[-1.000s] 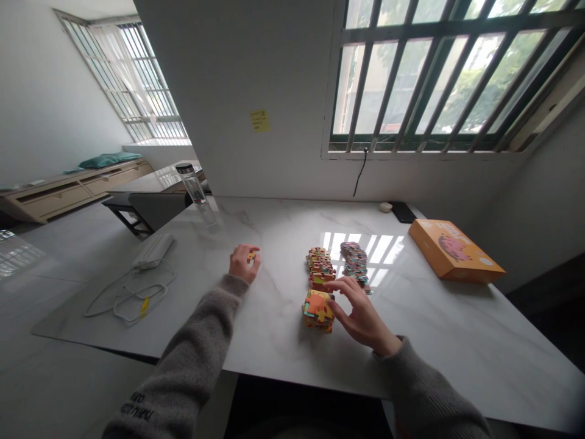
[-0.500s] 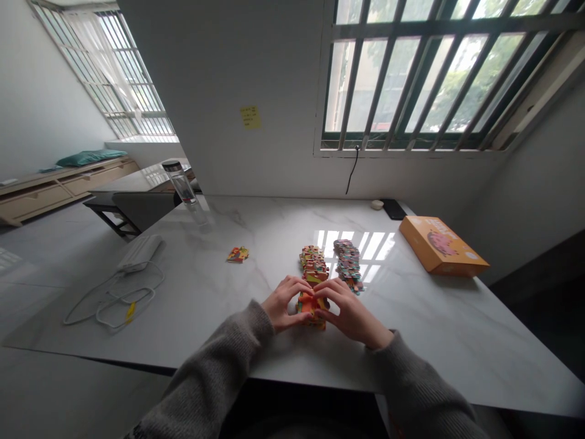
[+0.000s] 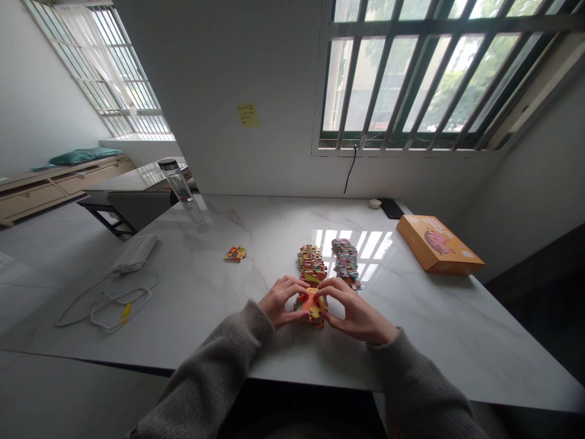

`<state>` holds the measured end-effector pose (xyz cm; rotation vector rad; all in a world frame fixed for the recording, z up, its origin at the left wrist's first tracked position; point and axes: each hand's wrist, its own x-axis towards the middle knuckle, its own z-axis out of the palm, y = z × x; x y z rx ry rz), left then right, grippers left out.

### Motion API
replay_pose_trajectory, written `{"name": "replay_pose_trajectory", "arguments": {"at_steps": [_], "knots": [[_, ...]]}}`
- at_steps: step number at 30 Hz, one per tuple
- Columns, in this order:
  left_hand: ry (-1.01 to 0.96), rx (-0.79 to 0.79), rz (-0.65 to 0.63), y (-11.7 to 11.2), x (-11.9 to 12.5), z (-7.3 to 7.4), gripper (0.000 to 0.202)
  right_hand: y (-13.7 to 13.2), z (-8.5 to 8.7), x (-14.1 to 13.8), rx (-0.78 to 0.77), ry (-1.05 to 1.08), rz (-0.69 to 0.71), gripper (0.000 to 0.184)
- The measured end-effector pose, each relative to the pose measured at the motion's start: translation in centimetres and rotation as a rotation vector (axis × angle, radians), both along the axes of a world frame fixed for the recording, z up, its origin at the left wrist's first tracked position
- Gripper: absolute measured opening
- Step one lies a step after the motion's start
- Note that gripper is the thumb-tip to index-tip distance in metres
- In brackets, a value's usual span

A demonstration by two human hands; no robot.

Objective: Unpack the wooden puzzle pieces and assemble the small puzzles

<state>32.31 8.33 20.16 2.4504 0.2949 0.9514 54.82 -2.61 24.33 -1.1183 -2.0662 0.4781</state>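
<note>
A small stack of colourful puzzle pieces (image 3: 311,306) sits on the white marble table (image 3: 256,341) right in front of me. My left hand (image 3: 280,302) pinches its left side and my right hand (image 3: 354,310) pinches its right side, fingers curled on the top piece. Just beyond the stack run two rows of stacked pieces, a left row (image 3: 309,263) and a right row (image 3: 346,261). One loose puzzle piece (image 3: 236,254) lies alone to the left, well away from both hands.
An orange puzzle box (image 3: 437,244) lies at the right. A white power adapter with coiled cable (image 3: 124,277) sits at the left edge. A clear water bottle (image 3: 180,182) stands at the back left, a dark phone (image 3: 392,208) near the wall.
My left hand let go of the loose piece at the left and came over to the near stack. Both hands now grip that stack and work at its top piece.
</note>
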Motion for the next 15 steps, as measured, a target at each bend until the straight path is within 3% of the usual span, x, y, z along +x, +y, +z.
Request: {"name": "replay_pose_trajectory", "arguments": {"at_steps": [5,10,15], "knots": [[-0.020,-0.028,0.056,-0.3,-0.1,0.2,0.049,0.3,-0.5,0.5,0.071,0.002,-0.073,0.037],[-0.126,0.042,0.130,-0.7,-0.2,1.3,0.033,0.4,-0.7,0.4,0.136,0.059,-0.111,0.040],[-0.299,0.106,0.234,-1.4,0.0,1.8,0.029,0.3,-0.8,-1.4,-0.003,0.419,-0.138,0.046]]}}
